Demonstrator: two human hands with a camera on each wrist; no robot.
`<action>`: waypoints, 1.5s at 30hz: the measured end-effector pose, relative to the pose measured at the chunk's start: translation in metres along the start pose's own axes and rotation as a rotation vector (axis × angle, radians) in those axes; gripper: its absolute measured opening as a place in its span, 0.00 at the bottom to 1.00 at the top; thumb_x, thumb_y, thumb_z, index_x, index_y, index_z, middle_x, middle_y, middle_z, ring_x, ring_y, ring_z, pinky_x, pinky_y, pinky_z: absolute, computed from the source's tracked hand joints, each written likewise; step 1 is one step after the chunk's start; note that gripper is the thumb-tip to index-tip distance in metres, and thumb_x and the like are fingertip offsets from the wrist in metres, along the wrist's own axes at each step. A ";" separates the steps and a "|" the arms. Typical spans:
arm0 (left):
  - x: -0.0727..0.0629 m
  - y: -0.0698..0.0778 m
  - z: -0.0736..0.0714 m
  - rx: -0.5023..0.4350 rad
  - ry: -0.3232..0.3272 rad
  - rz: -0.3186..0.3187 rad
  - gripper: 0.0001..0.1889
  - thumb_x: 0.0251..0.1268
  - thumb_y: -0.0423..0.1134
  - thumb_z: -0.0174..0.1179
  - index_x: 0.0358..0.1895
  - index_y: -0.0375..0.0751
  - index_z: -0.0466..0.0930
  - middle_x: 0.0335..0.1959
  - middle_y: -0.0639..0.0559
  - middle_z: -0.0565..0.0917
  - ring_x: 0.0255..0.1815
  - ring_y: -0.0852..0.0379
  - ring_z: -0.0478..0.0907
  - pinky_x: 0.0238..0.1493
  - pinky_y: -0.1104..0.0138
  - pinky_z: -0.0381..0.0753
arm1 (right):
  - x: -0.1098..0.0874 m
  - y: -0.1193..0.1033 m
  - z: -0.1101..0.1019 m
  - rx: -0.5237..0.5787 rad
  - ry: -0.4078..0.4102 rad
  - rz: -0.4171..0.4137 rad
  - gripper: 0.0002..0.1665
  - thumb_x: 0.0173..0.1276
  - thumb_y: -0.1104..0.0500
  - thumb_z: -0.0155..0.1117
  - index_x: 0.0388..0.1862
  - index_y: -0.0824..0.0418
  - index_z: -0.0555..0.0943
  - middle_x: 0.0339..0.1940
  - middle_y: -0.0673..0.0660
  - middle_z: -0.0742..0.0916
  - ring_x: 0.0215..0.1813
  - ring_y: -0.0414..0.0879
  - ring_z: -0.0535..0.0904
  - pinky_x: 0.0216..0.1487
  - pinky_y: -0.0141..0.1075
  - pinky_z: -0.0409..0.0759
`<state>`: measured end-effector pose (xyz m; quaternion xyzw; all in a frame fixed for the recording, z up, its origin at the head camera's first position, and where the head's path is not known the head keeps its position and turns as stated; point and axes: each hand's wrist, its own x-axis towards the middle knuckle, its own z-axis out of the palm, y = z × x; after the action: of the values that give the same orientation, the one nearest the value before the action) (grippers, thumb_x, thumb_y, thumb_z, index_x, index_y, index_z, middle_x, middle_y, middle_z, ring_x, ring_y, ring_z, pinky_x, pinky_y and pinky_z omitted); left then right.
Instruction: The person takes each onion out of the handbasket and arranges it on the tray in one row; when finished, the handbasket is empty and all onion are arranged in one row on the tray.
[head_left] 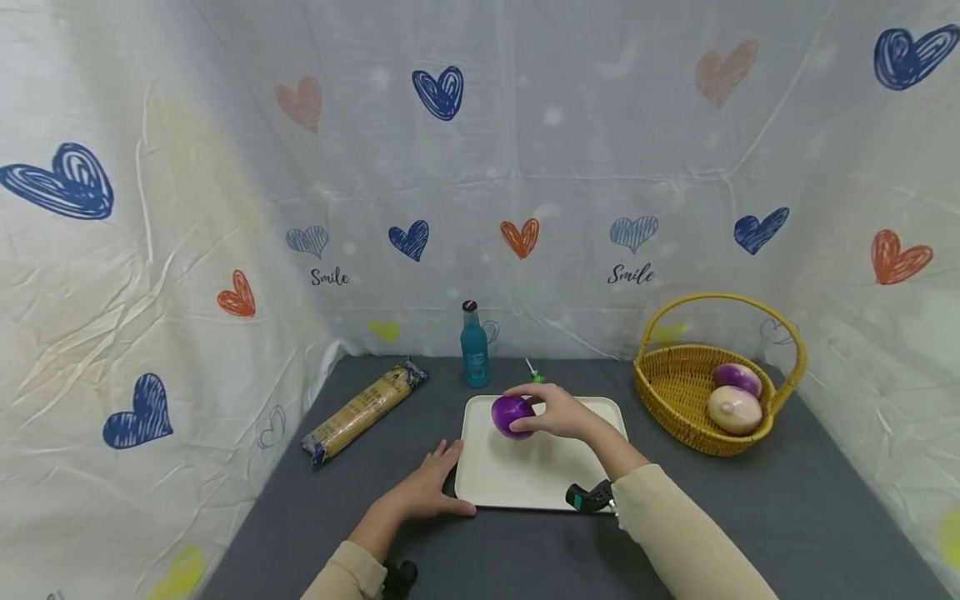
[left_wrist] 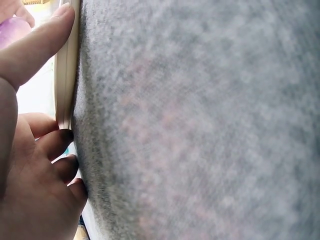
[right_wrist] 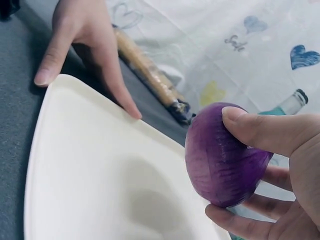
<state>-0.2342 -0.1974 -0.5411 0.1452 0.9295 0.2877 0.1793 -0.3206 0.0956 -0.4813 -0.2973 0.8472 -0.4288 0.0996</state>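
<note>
My right hand holds a purple onion between thumb and fingertips. In the right wrist view the onion hangs over the cream-white tray, and a shadow falls on the tray below it. My left hand spans the tray's near left corner with straight fingers. Its thumb rests along the front edge, while the other fingers reach the left side. The tray lies flat on the dark grey table.
A wicker basket with a tall handle stands at the right, a purple onion and a paler onion inside. Left of the tray lies a long yellow packet. A blue bottle and a small green item stand behind the tray.
</note>
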 end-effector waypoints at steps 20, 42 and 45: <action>-0.001 0.001 -0.003 -0.021 0.008 0.014 0.63 0.51 0.67 0.72 0.83 0.43 0.45 0.84 0.42 0.48 0.82 0.31 0.39 0.74 0.32 0.50 | 0.027 0.002 0.043 0.042 -0.059 0.040 0.31 0.64 0.50 0.75 0.66 0.52 0.80 0.66 0.58 0.82 0.63 0.60 0.79 0.60 0.51 0.82; -0.003 0.002 -0.001 -0.025 0.002 0.028 0.62 0.52 0.65 0.73 0.83 0.42 0.45 0.83 0.41 0.48 0.83 0.32 0.40 0.75 0.33 0.50 | 0.023 0.006 0.050 0.023 -0.066 0.029 0.37 0.65 0.52 0.75 0.72 0.56 0.74 0.71 0.60 0.77 0.68 0.63 0.76 0.65 0.57 0.77; -0.002 0.002 0.000 -0.028 0.000 0.027 0.62 0.52 0.65 0.72 0.83 0.42 0.45 0.83 0.40 0.48 0.83 0.32 0.39 0.75 0.32 0.49 | 0.023 0.004 0.047 0.026 -0.079 0.031 0.37 0.65 0.52 0.74 0.72 0.56 0.74 0.73 0.59 0.76 0.69 0.64 0.75 0.66 0.58 0.75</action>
<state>-0.2319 -0.1971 -0.5394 0.1553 0.9234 0.3030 0.1776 -0.3209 0.0521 -0.5115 -0.2993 0.8415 -0.4262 0.1437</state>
